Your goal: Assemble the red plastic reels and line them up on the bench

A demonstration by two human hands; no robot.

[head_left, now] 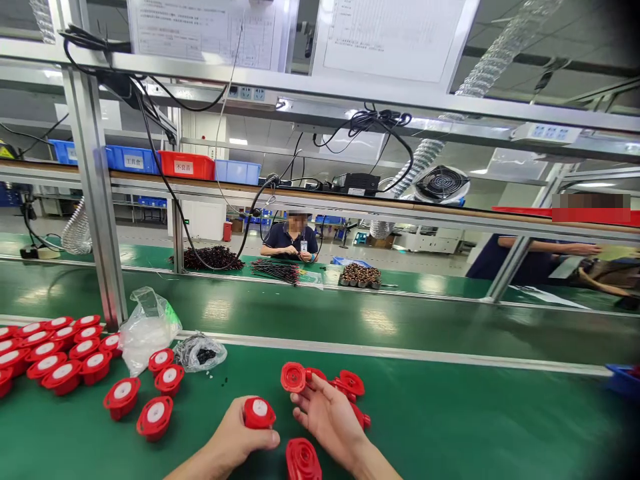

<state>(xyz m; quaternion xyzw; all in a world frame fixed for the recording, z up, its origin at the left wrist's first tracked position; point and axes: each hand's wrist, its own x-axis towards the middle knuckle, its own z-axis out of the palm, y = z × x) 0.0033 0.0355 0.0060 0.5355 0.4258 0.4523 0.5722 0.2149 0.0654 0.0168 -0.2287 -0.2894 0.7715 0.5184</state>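
Observation:
My left hand (235, 433) is closed around a red round plastic housing (259, 421) with a white disc on its top face. To its right, my right hand (330, 417) has its fingers stretched out and apart. Its fingertips are at a red housing (293, 377) with an open centre; whether they touch it I cannot tell. Behind that hand several more red housings (352, 382) lie bunched, partly hidden by the fingers. Another red housing (303, 460) lies between my wrists at the lower picture edge.
Several red housings with white discs (62, 377) stand in rows at left on the green bench (475, 427). Beside them are a clear bag (150, 330) and a bag with small black parts (201, 352). A metal post (93, 180) rises there. A co-worker (290, 237) sits opposite.

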